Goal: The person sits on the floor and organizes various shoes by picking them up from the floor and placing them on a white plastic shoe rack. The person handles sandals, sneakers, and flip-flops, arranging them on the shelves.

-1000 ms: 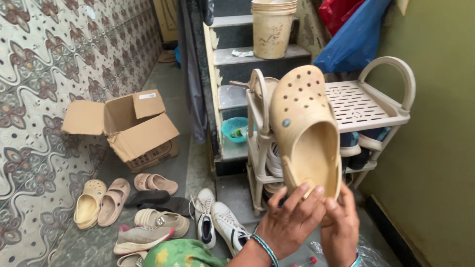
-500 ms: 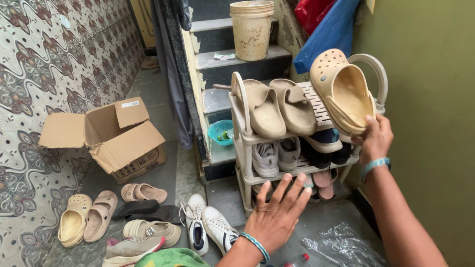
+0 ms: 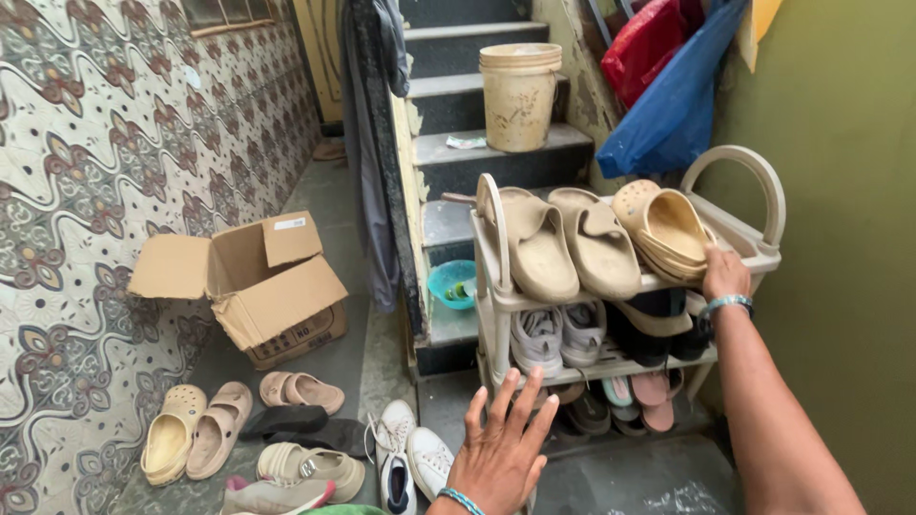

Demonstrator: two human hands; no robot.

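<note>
Nearest, the left hand [image 3: 503,448] hangs open with fingers spread, holding nothing, above the white sneakers [image 3: 410,464] on the floor. Farther right, the right hand [image 3: 725,274] rests its fingers against the beige clogs [image 3: 668,234] stacked on the shoe rack's [image 3: 754,250] top shelf; whether it grips them I cannot tell. Seating them well probably means nudging the pair flat beside the tan slippers [image 3: 568,243], clear of the edge.
</note>
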